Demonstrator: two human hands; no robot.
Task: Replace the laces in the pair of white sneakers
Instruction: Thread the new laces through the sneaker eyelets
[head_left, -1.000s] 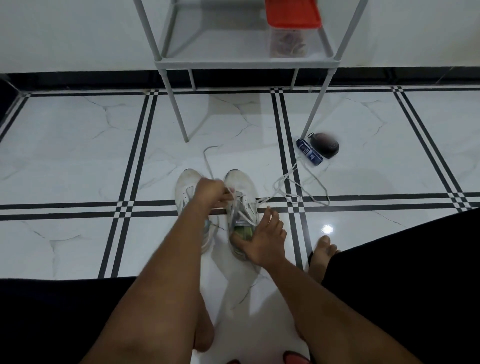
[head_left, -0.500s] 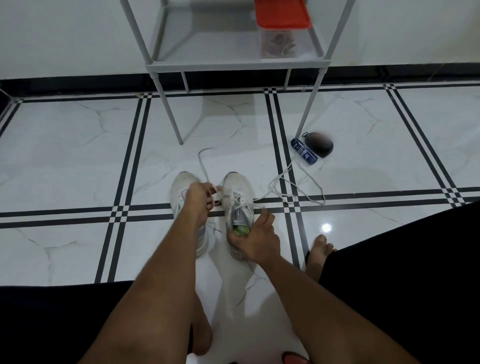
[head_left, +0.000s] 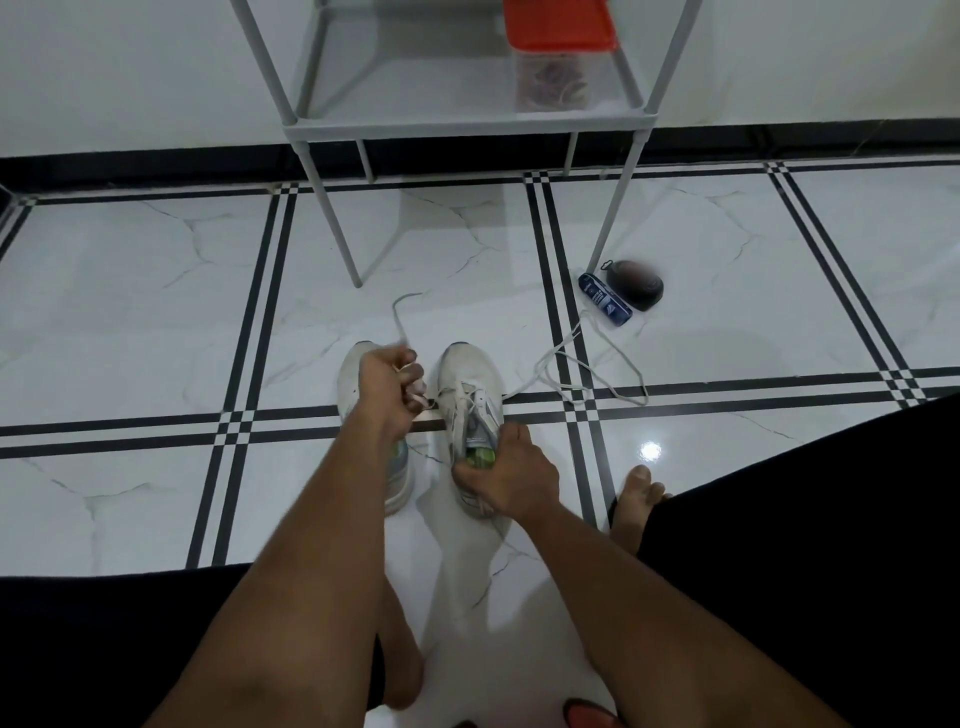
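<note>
A white marble-look tiled floor (head_left: 156, 312) with black stripes carries a grey metal shelf rack (head_left: 467, 124). On its shelf sits a clear container with a red lid (head_left: 558, 52). Two white sneakers stand side by side, toes away: the left sneaker (head_left: 350, 379) and the right sneaker (head_left: 470, 384). The right hand (head_left: 511, 475) grips the right sneaker's heel opening. The left hand (head_left: 389, 387) is clenched around a white lace (head_left: 400, 317) (its far end trails on the floor). Another loose white lace (head_left: 587, 369) lies beside a dark pouch (head_left: 636, 283).
</note>
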